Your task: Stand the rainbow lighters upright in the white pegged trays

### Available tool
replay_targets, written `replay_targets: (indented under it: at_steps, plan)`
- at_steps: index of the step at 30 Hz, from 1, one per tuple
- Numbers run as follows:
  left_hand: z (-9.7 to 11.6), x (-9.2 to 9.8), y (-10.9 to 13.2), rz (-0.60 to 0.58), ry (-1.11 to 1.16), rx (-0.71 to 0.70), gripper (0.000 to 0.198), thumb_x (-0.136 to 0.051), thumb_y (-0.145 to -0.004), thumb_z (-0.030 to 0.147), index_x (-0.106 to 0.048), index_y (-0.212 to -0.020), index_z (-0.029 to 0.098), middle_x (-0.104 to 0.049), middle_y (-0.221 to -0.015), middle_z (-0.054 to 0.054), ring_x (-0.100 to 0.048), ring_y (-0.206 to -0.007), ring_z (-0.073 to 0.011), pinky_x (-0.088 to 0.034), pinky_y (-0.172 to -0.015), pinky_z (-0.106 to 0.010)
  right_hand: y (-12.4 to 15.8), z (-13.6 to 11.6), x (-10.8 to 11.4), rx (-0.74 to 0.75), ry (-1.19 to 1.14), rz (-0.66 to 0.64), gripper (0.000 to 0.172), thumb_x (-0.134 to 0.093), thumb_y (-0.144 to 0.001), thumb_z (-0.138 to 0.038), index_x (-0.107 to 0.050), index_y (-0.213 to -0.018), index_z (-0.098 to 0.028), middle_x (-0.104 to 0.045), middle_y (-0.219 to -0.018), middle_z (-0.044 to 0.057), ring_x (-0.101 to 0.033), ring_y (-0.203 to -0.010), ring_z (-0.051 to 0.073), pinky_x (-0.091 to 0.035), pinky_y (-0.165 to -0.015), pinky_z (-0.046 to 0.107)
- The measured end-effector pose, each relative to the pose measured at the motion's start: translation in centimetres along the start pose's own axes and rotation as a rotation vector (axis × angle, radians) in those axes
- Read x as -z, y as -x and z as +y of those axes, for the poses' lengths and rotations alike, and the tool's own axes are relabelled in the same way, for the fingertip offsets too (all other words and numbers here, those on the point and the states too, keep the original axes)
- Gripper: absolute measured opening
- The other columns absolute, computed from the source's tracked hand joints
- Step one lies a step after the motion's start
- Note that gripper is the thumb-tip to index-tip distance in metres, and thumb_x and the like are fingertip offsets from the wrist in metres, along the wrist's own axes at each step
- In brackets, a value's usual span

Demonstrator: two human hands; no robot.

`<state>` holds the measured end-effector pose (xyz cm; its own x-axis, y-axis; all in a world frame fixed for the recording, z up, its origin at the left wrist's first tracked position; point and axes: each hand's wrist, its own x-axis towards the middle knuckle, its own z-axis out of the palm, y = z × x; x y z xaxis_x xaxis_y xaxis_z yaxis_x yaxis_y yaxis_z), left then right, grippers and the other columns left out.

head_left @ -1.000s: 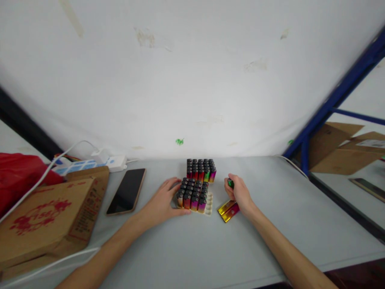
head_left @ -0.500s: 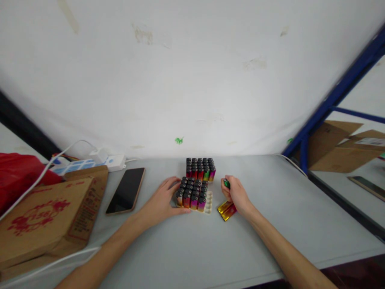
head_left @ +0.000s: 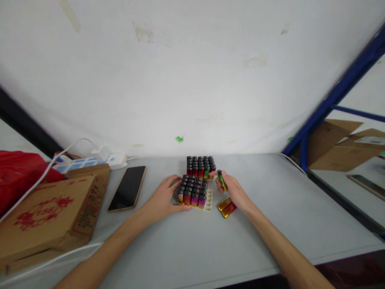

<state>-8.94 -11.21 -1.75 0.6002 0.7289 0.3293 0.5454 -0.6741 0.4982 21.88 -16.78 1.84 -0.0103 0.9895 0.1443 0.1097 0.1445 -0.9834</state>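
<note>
My left hand [head_left: 165, 198] is wrapped round the left side of a pale tray [head_left: 208, 202] that holds upright lighters [head_left: 192, 192] with black tops. Bare slots show along the tray's right side. Between the fingers of my right hand [head_left: 230, 186] is a green lighter [head_left: 221, 180], tilted, just right of the tray. Behind the tray stands a second block of upright lighters [head_left: 200, 166], red, green and purple. Shiny gold and red lighters [head_left: 227, 207] lie flat on the table below my right hand.
A dark phone [head_left: 128, 188] lies left of my left hand. Further left are a cardboard box [head_left: 45, 216], a white power strip [head_left: 116, 160], cables and a red bag [head_left: 24, 168]. A blue frame [head_left: 327, 108] and an open carton [head_left: 343, 148] stand on the right.
My right hand has lifted slightly and moved left towards the tray with the green lighter, which now shows more of its body. My left hand has stayed at the tray.
</note>
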Motion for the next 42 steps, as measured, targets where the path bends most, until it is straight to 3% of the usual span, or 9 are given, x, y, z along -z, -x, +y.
replay_targets:
  at_steps: [6,13,17,23,27,30,32,35,42]
  plan:
    - [0.0,-0.1,0.0,0.003,0.007,-0.005,0.088,-0.097,-0.081,0.076,-0.075,-0.150,0.025,-0.070,-0.159,-0.017,-0.066,-0.150,-0.0444,-0.052,-0.133,-0.061,0.3,0.0,0.6,0.149,0.249,-0.018,0.055,-0.057,-0.112,-0.075,-0.077,-0.104,-0.025,-0.077,-0.094,0.005,-0.073,-0.093,0.026,-0.057,-0.092,0.039]
    - [0.1,0.0,0.0,0.007,0.008,-0.004,0.087,-0.096,-0.082,0.076,-0.075,-0.150,0.025,-0.070,-0.159,-0.018,-0.066,-0.149,-0.0449,-0.053,-0.132,-0.062,0.0,1.9,0.7,0.070,0.148,0.008,0.052,-0.067,-0.105,-0.079,-0.072,-0.110,-0.027,-0.083,-0.094,0.006,-0.084,-0.085,0.030,-0.068,-0.086,0.043]
    - [0.0,-0.1,0.0,0.010,0.007,-0.016,0.087,-0.096,-0.082,0.076,-0.075,-0.149,0.024,-0.070,-0.158,-0.018,-0.066,-0.149,-0.0447,-0.054,-0.132,-0.062,0.1,1.6,0.6,0.115,0.272,-0.002,0.043,-0.067,-0.107,-0.072,-0.069,-0.107,-0.029,-0.083,-0.086,0.004,-0.084,-0.082,0.031,-0.066,-0.080,0.041]
    - [-0.1,-0.3,0.1,0.018,0.014,-0.022,0.086,-0.096,-0.083,0.075,-0.074,-0.150,0.025,-0.070,-0.158,-0.017,-0.065,-0.150,-0.0441,-0.052,-0.133,-0.061,0.4,0.6,0.7,0.211,0.461,-0.127,0.022,-0.067,-0.110,-0.051,-0.073,-0.106,-0.030,-0.084,-0.086,0.002,-0.079,-0.075,0.026,-0.061,-0.077,0.035]
    - [-0.1,-0.4,0.1,0.020,0.013,-0.011,0.088,-0.098,-0.080,0.076,-0.075,-0.148,0.026,-0.071,-0.158,-0.017,-0.066,-0.149,-0.0453,-0.054,-0.132,-0.062,0.3,0.4,1.0,0.174,0.444,-0.171,0.024,-0.070,-0.109,-0.051,-0.080,-0.112,-0.029,-0.088,-0.094,0.004,-0.083,-0.080,0.027,-0.066,-0.083,0.038]
    - [-0.2,-0.4,0.0,0.019,0.012,0.008,0.089,-0.097,-0.079,0.078,-0.076,-0.147,0.026,-0.071,-0.158,-0.018,-0.066,-0.149,-0.0470,-0.054,-0.131,-0.064,0.2,-0.2,2.2,0.154,0.334,-0.172,0.040,-0.079,-0.103,-0.058,-0.082,-0.128,-0.028,-0.091,-0.117,0.008,-0.087,-0.104,0.031,-0.069,-0.099,0.047]
    - [-0.3,-0.4,0.0,0.021,0.012,0.008,0.089,-0.097,-0.079,0.079,-0.076,-0.148,0.026,-0.071,-0.158,-0.018,-0.067,-0.149,-0.0472,-0.054,-0.131,-0.064,0.1,-0.7,3.6,0.181,0.324,-0.119,0.041,-0.077,-0.104,-0.061,-0.085,-0.126,-0.027,-0.090,-0.123,0.011,-0.086,-0.112,0.033,-0.069,-0.104,0.049]
    - [-0.4,-0.4,0.0,0.026,0.008,-0.012,0.087,-0.096,-0.081,0.078,-0.076,-0.147,0.026,-0.072,-0.156,-0.017,-0.067,-0.148,-0.0458,-0.056,-0.130,-0.063,0.2,-1.3,6.4,0.190,0.395,-0.068,0.042,-0.072,-0.107,-0.064,-0.090,-0.107,-0.026,-0.090,-0.104,0.011,-0.085,-0.096,0.031,-0.068,-0.093,0.047]
    - [-0.4,-0.4,0.1,0.034,0.002,-0.030,0.086,-0.095,-0.083,0.078,-0.075,-0.149,0.027,-0.071,-0.157,-0.017,-0.068,-0.147,-0.0443,-0.055,-0.131,-0.061,0.3,-0.4,10.1,0.056,0.514,-0.314,0.041,-0.093,-0.087,-0.064,-0.094,-0.102,-0.026,-0.085,-0.099,0.008,-0.072,-0.079,0.023,-0.058,-0.071,0.034]
